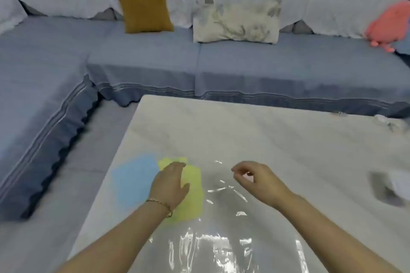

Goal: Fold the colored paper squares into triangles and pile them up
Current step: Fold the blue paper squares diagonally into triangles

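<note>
A yellow-green paper [193,197] lies flat at the left of the pale table [266,135], overlapping a light blue paper [133,179] further left. My left hand [169,184] rests palm down on the yellow-green paper, fingers spread, covering its middle. My right hand [255,178] hovers to the right of the papers, above the shiny table cover. Its fingers are curled loosely and nothing shows between them. The picture is blurred, so the papers' edges and any folds are unclear.
A clear, wrinkled plastic sheet [221,244] covers the near table. A blurred grey-white object [390,186] sits at the table's right edge. A blue sofa [155,57] wraps the left and far sides, with a mustard cushion [143,4], a patterned cushion [236,22] and a pink toy [388,24].
</note>
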Tool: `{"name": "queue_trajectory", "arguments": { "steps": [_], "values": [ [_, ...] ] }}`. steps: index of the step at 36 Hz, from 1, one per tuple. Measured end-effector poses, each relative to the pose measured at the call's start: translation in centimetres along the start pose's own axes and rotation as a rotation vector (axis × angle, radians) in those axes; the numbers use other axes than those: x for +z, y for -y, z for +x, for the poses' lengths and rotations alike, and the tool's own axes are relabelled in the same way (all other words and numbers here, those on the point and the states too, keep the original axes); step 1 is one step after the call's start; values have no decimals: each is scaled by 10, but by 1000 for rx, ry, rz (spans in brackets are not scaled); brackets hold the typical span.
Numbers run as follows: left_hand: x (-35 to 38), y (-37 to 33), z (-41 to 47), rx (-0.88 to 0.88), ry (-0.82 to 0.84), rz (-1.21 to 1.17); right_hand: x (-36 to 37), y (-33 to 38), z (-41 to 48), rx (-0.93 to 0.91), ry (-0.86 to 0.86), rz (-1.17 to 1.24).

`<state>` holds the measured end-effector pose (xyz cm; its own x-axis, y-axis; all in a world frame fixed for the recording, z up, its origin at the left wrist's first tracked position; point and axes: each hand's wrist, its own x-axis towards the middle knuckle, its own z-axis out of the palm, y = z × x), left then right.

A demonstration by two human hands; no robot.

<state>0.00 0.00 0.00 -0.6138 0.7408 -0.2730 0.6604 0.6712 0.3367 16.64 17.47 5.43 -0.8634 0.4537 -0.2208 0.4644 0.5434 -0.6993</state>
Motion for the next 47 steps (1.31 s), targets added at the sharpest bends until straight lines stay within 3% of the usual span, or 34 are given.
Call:
{"name": "queue_trajectory", "arguments": {
  "steps": [6,11,13,18,23,28,32,35,42,47],
  "values": [
    [99,82,25,-228,44,174,108,-92,38,6,161,-279],
    [150,132,56,-359,-75,137,169,-130,72,-184,96,-456],
    [166,146,62,-375,-100,85,192,-146,81,-239,59,-416],
    [184,173,66,-264,-283,89,222,-160,82,-332,-25,-614],
    [182,181,68,-131,-417,126,237,-169,76,-278,-70,-656],
    [170,185,58,-111,-385,66,244,-162,70,-200,-70,-601],
    [158,174,50,-140,-462,-12,241,-147,65,-175,-12,-601],
    [151,151,37,-119,-525,-113,240,-135,53,-162,-79,-566],
    [164,93,7,-91,-383,-64,245,-115,20,-233,-157,-318],
    [179,69,-3,106,-305,59,237,-109,7,-321,-274,-94]
  ]
}}
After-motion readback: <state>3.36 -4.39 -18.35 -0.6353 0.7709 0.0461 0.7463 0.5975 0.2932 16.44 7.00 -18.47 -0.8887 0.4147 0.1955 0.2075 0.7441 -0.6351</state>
